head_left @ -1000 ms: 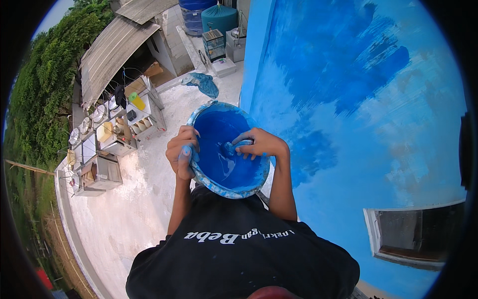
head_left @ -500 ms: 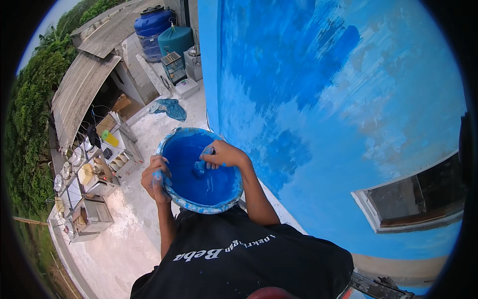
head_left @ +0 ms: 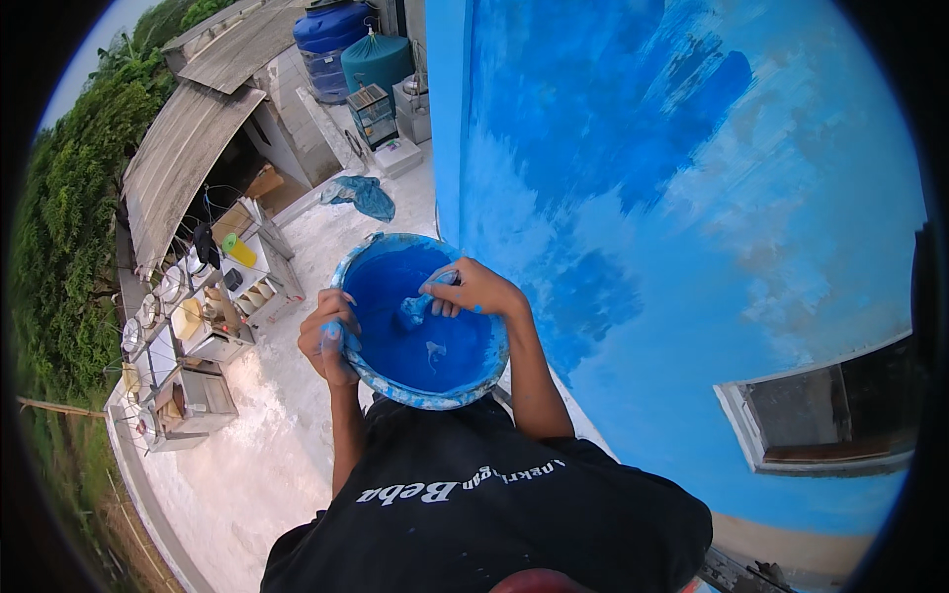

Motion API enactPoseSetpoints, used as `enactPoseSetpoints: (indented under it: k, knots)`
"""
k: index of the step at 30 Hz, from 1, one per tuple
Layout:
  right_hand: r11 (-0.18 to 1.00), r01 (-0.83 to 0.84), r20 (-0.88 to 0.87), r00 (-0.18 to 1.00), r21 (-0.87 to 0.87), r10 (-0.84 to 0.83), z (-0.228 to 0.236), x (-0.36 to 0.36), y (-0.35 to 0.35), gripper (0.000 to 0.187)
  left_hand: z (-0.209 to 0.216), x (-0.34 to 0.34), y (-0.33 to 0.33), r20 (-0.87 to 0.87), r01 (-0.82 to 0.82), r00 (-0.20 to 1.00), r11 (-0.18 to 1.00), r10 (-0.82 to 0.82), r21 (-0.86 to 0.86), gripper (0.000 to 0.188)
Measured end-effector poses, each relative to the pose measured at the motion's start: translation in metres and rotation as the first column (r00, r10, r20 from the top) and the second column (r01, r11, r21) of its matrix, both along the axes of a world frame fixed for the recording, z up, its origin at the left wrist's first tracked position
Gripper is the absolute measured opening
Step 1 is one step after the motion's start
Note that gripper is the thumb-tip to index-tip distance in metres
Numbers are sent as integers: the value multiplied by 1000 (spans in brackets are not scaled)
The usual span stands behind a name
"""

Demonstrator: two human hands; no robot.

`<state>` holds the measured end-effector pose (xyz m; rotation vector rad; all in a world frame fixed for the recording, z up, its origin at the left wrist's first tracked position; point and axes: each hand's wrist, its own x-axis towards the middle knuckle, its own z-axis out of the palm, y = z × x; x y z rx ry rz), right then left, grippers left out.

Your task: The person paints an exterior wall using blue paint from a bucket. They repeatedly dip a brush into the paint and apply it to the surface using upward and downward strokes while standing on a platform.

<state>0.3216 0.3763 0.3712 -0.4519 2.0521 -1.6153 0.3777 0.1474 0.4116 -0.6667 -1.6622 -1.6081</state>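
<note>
A round bucket [head_left: 447, 399] is held up before my chest, its pale rim streaked with blue paint. Inside lies deep blue paint [head_left: 390, 346]. My left hand [head_left: 329, 334] is closed on the bucket's left rim, with blue smears on the thumb. Over the bucket's right side, my right hand [head_left: 479, 290] grips a paint-covered paintbrush [head_left: 412, 310] by its handle. The brush's head points down and left, at the paint. A pale streak marks the paint below the brush.
To the right stands a wall [head_left: 633, 296] with uneven blue paint and a window [head_left: 820, 405]. Tables with pots [head_left: 203, 326] line the left side. A blue cloth [head_left: 364, 196] lies on the pale floor [head_left: 282, 435]; water tanks [head_left: 331, 44] stand beyond.
The bucket and both hands appear slightly higher and farther right, as does the whole scene. The brush has shifted a little within the bucket, and more of its head shows.
</note>
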Motion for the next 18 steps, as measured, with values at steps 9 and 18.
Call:
enactPoseSetpoints:
  k: [9, 18]
  knots:
    - [999, -48, 31, 998, 8, 48, -10, -5, -1, 36, 0, 1, -1, 7, 38, 999, 999, -38, -37, 51]
    - [993, -81, 25, 996, -86, 84, 5, 1, 0, 33, -5, -1, -2, 14, 22, 1000, 1000, -22, -22, 49]
